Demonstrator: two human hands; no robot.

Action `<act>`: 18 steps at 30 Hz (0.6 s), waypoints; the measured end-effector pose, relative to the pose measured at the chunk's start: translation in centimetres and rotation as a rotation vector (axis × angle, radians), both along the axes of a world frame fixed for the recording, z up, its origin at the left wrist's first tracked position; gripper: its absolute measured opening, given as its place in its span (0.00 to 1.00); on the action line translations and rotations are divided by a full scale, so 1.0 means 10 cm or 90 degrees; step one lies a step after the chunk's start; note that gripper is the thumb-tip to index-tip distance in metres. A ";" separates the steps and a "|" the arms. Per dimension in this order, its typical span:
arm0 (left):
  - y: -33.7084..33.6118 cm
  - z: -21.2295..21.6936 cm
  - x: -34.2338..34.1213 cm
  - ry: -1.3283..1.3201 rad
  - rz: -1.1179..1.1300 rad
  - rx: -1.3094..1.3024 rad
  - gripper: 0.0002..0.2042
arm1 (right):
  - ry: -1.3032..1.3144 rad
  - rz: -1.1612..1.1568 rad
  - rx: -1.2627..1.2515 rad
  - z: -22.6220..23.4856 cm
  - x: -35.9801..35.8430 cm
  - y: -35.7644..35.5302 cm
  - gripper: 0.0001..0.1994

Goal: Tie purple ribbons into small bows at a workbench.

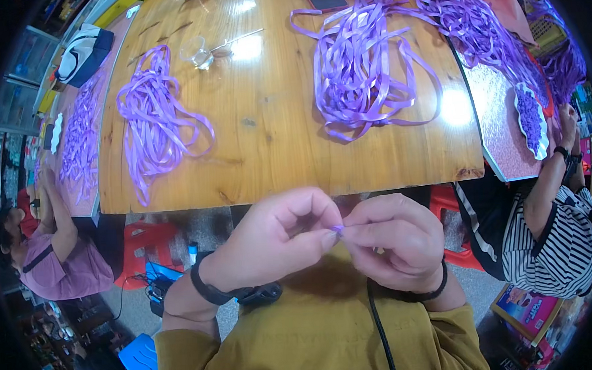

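Observation:
My left hand (282, 236) and my right hand (399, 240) meet in front of my chest, just off the near edge of the wooden table (261, 167). Between their fingertips is a small bit of purple ribbon (338, 230), pinched by both. Most of that piece is hidden by the fingers, so its shape cannot be made out. On the table lie two loose heaps of purple satin ribbon: a smaller heap (152, 122) on the left and a larger heap (363, 67) on the right.
A clear glass (199, 55) with a thin stick beside it stands toward the back. Co-workers sit at side tables, one in a pink top (66, 264), another in stripes (547, 245). More ribbon (475, 35) and a white-rimmed dish (530, 120) of purple pieces lie right.

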State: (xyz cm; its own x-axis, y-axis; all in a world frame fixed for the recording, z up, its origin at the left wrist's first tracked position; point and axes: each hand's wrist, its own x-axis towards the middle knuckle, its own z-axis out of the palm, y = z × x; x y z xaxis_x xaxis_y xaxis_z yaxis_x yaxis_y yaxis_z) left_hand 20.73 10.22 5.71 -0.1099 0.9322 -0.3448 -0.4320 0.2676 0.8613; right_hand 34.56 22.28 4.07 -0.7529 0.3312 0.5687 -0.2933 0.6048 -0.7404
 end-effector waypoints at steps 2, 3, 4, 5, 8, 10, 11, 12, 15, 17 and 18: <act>0.01 -0.01 0.02 0.124 0.006 0.065 0.05 | 0.000 0.000 -0.026 0.00 0.00 0.00 0.12; 0.02 -0.02 0.02 0.247 0.013 0.130 0.05 | -0.010 -0.001 -0.026 0.01 0.00 0.00 0.12; 0.02 -0.03 0.02 0.247 0.012 0.130 0.05 | -0.024 -0.011 -0.024 0.02 0.00 0.00 0.13; 0.02 -0.04 0.02 0.370 0.020 0.173 0.06 | -0.020 -0.003 -0.027 0.02 0.00 0.00 0.13; 0.06 -0.08 0.03 0.603 0.068 0.282 0.07 | -0.042 -0.076 -0.043 0.02 -0.02 -0.04 0.13; 0.06 -0.10 0.04 0.713 0.110 0.349 0.08 | -0.048 -0.111 0.024 0.01 -0.04 -0.03 0.13; 0.05 -0.10 0.04 0.702 0.089 0.344 0.08 | -0.030 -0.105 0.018 0.00 -0.04 -0.03 0.13; 0.05 -0.10 0.05 0.690 0.078 0.329 0.07 | -0.026 -0.122 0.012 0.00 -0.04 -0.03 0.13; 0.02 -0.11 0.11 0.089 0.074 0.160 0.09 | -0.019 -0.128 0.020 0.00 -0.03 -0.01 0.13; 0.01 -0.12 0.10 0.025 0.052 0.132 0.12 | -0.016 -0.117 0.033 0.00 -0.02 -0.02 0.12; 0.01 -0.13 0.09 0.005 0.043 0.104 0.12 | -0.010 -0.120 0.016 0.00 -0.03 -0.03 0.13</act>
State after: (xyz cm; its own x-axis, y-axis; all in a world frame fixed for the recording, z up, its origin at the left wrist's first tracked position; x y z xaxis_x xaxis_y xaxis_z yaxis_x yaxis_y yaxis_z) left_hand 21.62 10.35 4.45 -0.1755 0.9662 -0.1888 -0.4375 0.0953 0.8941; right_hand 34.30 21.95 4.04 -0.6870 0.4536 0.5676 -0.1615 0.6664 -0.7279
